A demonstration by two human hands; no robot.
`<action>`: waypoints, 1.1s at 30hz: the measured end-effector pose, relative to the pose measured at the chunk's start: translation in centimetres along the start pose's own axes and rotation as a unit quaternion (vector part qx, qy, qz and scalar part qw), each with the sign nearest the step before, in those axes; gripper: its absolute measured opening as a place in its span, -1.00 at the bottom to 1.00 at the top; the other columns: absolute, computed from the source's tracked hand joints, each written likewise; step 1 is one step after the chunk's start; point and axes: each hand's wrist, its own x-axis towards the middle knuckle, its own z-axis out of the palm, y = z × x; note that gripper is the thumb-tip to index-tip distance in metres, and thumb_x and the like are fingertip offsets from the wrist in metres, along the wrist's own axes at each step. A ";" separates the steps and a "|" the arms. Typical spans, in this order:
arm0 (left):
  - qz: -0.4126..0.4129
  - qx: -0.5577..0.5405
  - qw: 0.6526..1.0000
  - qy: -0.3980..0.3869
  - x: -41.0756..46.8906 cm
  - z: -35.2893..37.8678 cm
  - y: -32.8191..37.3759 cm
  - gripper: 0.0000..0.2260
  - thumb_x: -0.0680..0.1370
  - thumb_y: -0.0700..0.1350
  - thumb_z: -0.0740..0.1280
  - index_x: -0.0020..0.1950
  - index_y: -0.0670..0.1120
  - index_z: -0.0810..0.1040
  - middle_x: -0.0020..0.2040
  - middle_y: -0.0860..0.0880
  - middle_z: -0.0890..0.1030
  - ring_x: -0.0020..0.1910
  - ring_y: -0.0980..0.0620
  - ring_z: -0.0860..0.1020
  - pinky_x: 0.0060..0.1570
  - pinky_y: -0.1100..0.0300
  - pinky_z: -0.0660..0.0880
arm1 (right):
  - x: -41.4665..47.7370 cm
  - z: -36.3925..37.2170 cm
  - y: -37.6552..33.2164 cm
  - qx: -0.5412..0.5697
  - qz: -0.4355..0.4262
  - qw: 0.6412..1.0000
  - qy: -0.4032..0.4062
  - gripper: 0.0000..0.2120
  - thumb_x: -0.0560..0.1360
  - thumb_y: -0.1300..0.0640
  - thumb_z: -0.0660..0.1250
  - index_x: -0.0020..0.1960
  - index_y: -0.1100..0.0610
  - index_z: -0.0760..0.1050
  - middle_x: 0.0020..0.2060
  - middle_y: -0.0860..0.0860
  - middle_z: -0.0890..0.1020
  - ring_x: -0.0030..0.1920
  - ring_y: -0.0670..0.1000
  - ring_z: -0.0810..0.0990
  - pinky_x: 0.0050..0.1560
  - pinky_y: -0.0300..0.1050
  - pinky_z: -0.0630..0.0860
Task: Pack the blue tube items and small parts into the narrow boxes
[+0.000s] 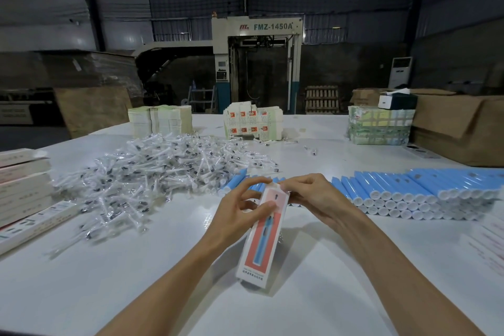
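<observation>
A narrow white box (pixel 261 243) with a red panel and a blue tube picture is held over the table, its far end raised. My left hand (pixel 240 210) grips the box's upper part, thumb across its front. My right hand (pixel 311 196) pinches the flap at the box's top end. Blue tubes with white caps (pixel 409 194) lie stacked in rows to the right, and a few more blue tubes (pixel 237 181) show behind my hands. A heap of small parts in clear wrappers (pixel 152 174) spreads over the table's left middle.
Filled narrow boxes (pixel 21 185) are stacked at the left edge. Flat box blanks (pixel 161 118) and printed cartons (pixel 252 123) stand at the back, with bundled packs (pixel 379 125) and a brown carton (pixel 461 128) at the right. Paper sheets (pixel 488 245) lie at the right edge.
</observation>
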 end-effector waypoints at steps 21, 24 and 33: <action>-0.035 -0.056 0.997 -0.032 -0.2 -1.3 0.8 -0.63 0.56 0.03 0.48 0.31 0.05 0.49 0.06 -0.06 0.75 -0.03 -0.23 0.72 -0.01 -0.21 0.66 | -0.6 1.4 0.0 -0.012 -0.054 0.997 -0.056 -0.83 0.61 0.13 0.43 0.15 0.06 0.76 0.06 0.22 0.73 -0.05 0.04 0.56 -0.01 -0.13 0.49; -0.043 -0.068 0.996 -0.036 -0.2 -1.3 0.9 -0.57 0.55 0.08 0.50 0.36 0.05 0.47 0.07 -0.08 0.74 -0.01 -0.22 0.73 -0.01 -0.24 0.67 | -0.8 1.2 0.0 -0.049 -0.087 0.995 -0.030 -0.85 0.60 0.08 0.45 0.11 0.01 0.77 0.01 0.23 0.70 -0.11 0.00 0.51 -0.08 -0.20 0.47; -0.042 -0.085 0.995 -0.035 -0.3 -1.2 0.6 -0.56 0.57 0.10 0.52 0.40 0.12 0.49 0.07 -0.07 0.74 -0.03 -0.12 0.76 -0.11 0.07 0.69 | -1.6 1.0 -0.6 -0.071 -0.117 0.990 -0.036 -0.88 0.58 0.16 0.48 0.03 0.16 0.77 -0.05 0.12 0.71 -0.16 -0.10 0.59 -0.09 -0.23 0.50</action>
